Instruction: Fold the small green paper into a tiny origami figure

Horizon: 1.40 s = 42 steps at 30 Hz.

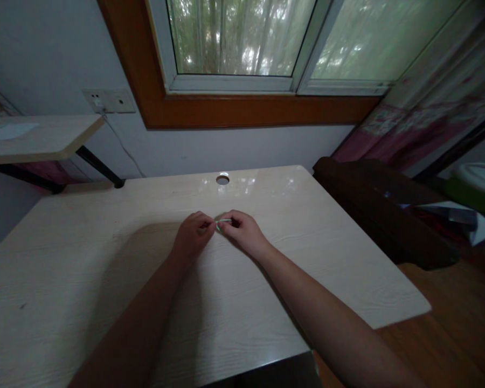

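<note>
Over the middle of the pale wood-grain table, my two hands meet fingertip to fingertip. A thin, light green string-like loop shows between them; its exact kind is too small to make out. My left hand is closed, thumb and forefinger pinched at the left end of the green strand. With thumb and fingers pressed together, my right hand grips the same strand from the right. Parts of the strand are hidden behind the fingers.
The table has a round cable hole near its back edge. A raised shelf on black legs stands at the left. Behind are a wall socket with a cord and a window. Dark wooden furniture stands to the right.
</note>
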Each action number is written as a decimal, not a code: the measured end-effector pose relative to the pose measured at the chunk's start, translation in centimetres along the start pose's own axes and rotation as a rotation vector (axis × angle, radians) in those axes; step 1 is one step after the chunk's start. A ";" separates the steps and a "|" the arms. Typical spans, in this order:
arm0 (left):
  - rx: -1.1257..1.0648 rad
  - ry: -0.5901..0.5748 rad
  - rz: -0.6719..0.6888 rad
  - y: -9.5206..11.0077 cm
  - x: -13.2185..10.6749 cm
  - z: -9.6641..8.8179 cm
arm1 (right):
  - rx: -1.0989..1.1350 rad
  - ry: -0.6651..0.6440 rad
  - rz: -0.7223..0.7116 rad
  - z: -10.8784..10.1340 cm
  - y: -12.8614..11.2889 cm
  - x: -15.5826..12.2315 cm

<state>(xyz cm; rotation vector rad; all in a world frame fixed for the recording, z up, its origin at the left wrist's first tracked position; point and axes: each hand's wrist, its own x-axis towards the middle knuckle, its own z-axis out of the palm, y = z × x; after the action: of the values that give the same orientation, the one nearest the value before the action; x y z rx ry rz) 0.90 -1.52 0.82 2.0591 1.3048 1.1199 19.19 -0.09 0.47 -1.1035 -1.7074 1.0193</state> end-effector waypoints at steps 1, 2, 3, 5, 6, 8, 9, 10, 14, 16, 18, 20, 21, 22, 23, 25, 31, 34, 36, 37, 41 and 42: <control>-0.012 0.000 -0.008 0.1 0.0 -0.1 | 0.003 -0.003 -0.001 0.0 0.1 0.0; -0.027 -0.001 -0.018 0.1 0.0 -0.1 | 0.009 -0.004 0.000 0.0 0.1 0.0; -0.046 -0.003 -0.028 0.2 0.0 -0.2 | 0.015 -0.007 0.002 0.0 0.2 0.0; -0.090 -0.014 -0.042 0.2 0.1 -0.4 | 0.025 -0.011 0.009 0.0 0.2 0.0; -0.112 -0.021 -0.044 0.2 0.1 -0.4 | 0.028 -0.015 0.013 -0.1 0.2 0.0; -0.144 -0.032 -0.049 0.0 0.2 -0.5 | 0.037 -0.020 0.019 -0.1 0.1 0.0; -0.151 -0.036 -0.051 -0.1 0.2 -0.5 | 0.044 -0.025 0.022 -0.1 0.0 0.0; -0.154 -0.040 -0.054 -0.1 0.2 -0.4 | 0.051 -0.029 0.025 -0.1 -0.1 0.0; -0.143 -0.039 -0.051 0.0 0.2 -0.3 | 0.057 -0.029 0.032 -0.1 -0.3 0.0; -0.123 -0.033 -0.042 0.1 0.2 -0.3 | 0.035 -0.027 0.020 -0.1 -0.3 0.0; -0.080 -0.034 -0.029 0.3 0.2 -0.2 | -0.006 -0.025 -0.008 -0.2 -0.3 -0.1; -0.025 -0.045 -0.011 0.3 0.2 -0.2 | -0.065 -0.025 -0.058 -0.2 -0.4 -0.1; 0.000 -0.055 -0.003 0.3 0.2 -0.1 | -0.096 -0.025 -0.090 -0.3 -0.5 -0.1; 0.023 -0.065 0.004 0.2 0.2 -0.1 | -0.127 -0.027 -0.123 -0.3 -0.5 -0.2; 0.042 -0.072 0.015 0.2 0.2 0.0 | -0.155 -0.031 -0.151 -0.3 -0.6 -0.2; 0.076 -0.076 0.044 0.2 0.2 0.0 | -0.203 -0.029 -0.192 -0.3 -0.8 -0.2; 0.141 -0.038 0.176 0.3 0.2 0.0 | -0.266 0.008 -0.194 -0.1 -1.4 -0.3; 0.193 -0.046 0.226 0.3 0.2 -0.1 | -0.291 0.020 -0.190 0.0 -1.4 -0.3; 0.215 -0.058 0.243 0.2 0.2 -0.1 | -0.297 0.028 -0.195 0.0 -1.2 -0.3; 0.216 -0.064 0.244 0.1 0.2 -0.2 | -0.295 0.031 -0.199 0.0 -1.1 -0.3; 0.158 -0.066 0.193 0.0 0.2 -0.2 | -0.267 0.023 -0.197 -0.2 -1.0 -0.2; 0.146 -0.064 0.177 0.1 0.1 -0.3 | -0.258 0.018 -0.195 -0.3 -0.9 -0.2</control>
<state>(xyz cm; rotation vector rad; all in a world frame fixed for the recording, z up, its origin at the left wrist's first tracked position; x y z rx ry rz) 0.76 -1.43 1.06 2.3361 1.2249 1.0494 19.25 -0.49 1.38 -1.0765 -1.9280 0.6796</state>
